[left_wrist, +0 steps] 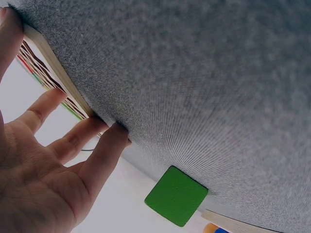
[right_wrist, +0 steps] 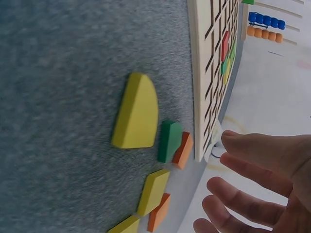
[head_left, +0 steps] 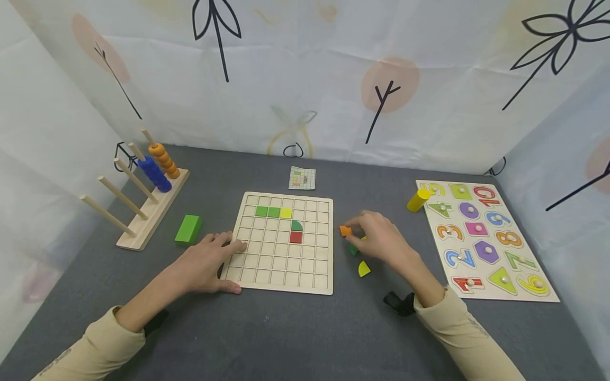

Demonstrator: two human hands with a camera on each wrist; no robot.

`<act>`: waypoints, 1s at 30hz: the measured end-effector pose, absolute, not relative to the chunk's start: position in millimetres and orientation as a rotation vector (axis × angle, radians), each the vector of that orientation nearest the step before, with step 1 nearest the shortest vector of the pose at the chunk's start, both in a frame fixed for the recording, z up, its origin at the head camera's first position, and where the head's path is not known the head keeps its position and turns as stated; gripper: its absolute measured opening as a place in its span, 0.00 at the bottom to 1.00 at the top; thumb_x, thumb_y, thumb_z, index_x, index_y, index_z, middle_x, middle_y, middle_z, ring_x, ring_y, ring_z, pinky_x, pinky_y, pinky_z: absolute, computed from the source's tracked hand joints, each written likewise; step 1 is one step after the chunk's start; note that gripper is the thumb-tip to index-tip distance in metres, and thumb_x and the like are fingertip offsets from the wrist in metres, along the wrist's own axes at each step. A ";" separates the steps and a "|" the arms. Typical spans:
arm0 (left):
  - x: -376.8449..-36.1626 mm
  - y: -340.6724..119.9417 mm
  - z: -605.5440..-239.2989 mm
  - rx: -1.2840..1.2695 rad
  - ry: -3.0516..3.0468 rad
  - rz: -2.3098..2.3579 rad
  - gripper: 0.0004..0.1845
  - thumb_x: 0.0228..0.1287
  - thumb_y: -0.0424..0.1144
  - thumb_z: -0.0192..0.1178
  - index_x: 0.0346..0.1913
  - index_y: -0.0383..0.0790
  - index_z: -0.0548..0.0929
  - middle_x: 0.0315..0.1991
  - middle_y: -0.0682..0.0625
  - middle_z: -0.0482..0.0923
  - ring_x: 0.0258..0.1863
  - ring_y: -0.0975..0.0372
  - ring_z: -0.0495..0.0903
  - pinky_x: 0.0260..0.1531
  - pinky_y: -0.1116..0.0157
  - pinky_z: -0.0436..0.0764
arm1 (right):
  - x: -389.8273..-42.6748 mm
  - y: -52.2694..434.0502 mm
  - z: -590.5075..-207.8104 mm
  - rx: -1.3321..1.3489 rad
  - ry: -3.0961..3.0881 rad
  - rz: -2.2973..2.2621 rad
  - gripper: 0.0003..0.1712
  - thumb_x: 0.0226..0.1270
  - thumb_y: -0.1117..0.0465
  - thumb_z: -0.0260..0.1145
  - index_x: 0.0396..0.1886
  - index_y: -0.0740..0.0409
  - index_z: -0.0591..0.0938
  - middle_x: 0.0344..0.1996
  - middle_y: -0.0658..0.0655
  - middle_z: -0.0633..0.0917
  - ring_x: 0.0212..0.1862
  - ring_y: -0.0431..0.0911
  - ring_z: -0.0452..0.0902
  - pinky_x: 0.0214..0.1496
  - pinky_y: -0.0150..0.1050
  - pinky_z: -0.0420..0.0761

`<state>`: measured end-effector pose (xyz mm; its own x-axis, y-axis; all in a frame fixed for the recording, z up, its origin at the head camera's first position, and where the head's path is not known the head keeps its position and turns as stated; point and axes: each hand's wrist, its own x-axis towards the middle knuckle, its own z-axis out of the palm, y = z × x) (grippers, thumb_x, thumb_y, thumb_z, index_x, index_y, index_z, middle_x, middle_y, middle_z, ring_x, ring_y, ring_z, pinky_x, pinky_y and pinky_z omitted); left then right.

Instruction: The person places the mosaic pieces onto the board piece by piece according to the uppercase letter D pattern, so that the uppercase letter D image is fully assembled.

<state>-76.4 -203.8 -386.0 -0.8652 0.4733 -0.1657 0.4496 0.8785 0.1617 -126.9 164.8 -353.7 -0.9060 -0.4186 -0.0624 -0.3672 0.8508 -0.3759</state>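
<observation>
A light wooden grid board lies in the middle, bearing two green squares, a yellow square, a green quarter-circle and a red square. Along its left edge rests my left hand, thumb at the lower corner, fingers extended. My right hand hovers right of the board, thumb and index finger apart near an orange piece. In the right wrist view no piece shows between the fingers. Beneath this hand are a green piece, a yellow quarter-circle and other yellow and orange pieces, partly hidden in the head view.
A small pattern card lies behind the board. At left stand a green block and a peg stand with blue and orange beads. On the right are a yellow cylinder and a number-and-shape puzzle. Fabric walls surround the table.
</observation>
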 end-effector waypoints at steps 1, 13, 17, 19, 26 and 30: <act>-76.4 -204.0 -386.2 0.709 2.849 0.174 0.50 0.45 0.68 0.75 0.70 0.45 0.76 0.68 0.34 0.72 0.62 0.36 0.75 0.54 0.41 0.80 | -126.2 166.0 -354.2 -0.610 2.884 -0.538 0.16 0.66 0.62 0.72 0.53 0.62 0.88 0.46 0.63 0.88 0.46 0.56 0.85 0.38 0.45 0.83; -76.5 -204.1 -385.9 0.705 2.844 0.178 0.50 0.45 0.69 0.75 0.70 0.46 0.76 0.68 0.34 0.72 0.63 0.36 0.75 0.54 0.40 0.80 | -119.0 173.0 -360.6 -0.593 2.842 -0.536 0.15 0.64 0.61 0.74 0.49 0.62 0.89 0.38 0.59 0.87 0.38 0.49 0.82 0.36 0.41 0.80; -76.5 -204.0 -385.5 0.701 2.839 0.175 0.50 0.46 0.69 0.75 0.70 0.46 0.76 0.68 0.34 0.72 0.63 0.36 0.75 0.54 0.40 0.80 | -118.1 173.7 -366.1 -0.600 2.801 -0.545 0.13 0.63 0.61 0.76 0.45 0.60 0.90 0.18 0.50 0.72 0.23 0.40 0.65 0.25 0.32 0.61; -76.3 -203.9 -385.2 0.700 2.839 0.172 0.50 0.46 0.69 0.75 0.70 0.46 0.75 0.68 0.34 0.72 0.63 0.37 0.75 0.54 0.41 0.80 | -117.5 173.6 -369.0 -0.597 2.781 -0.558 0.13 0.62 0.61 0.76 0.46 0.60 0.90 0.15 0.47 0.64 0.20 0.38 0.59 0.24 0.31 0.56; -75.9 -203.6 -384.7 0.697 2.838 0.173 0.50 0.46 0.69 0.75 0.70 0.46 0.76 0.68 0.34 0.72 0.63 0.36 0.75 0.54 0.40 0.80 | -118.2 171.8 -374.2 -0.625 2.767 -0.605 0.18 0.60 0.66 0.76 0.50 0.66 0.89 0.13 0.48 0.69 0.19 0.37 0.59 0.23 0.29 0.58; -75.8 -203.1 -384.9 0.692 2.841 0.172 0.50 0.46 0.69 0.75 0.70 0.47 0.76 0.68 0.34 0.72 0.63 0.36 0.75 0.55 0.40 0.80 | -119.2 171.8 -374.8 -0.782 2.747 -0.578 0.15 0.61 0.74 0.71 0.48 0.66 0.89 0.29 0.55 0.84 0.28 0.40 0.71 0.30 0.30 0.69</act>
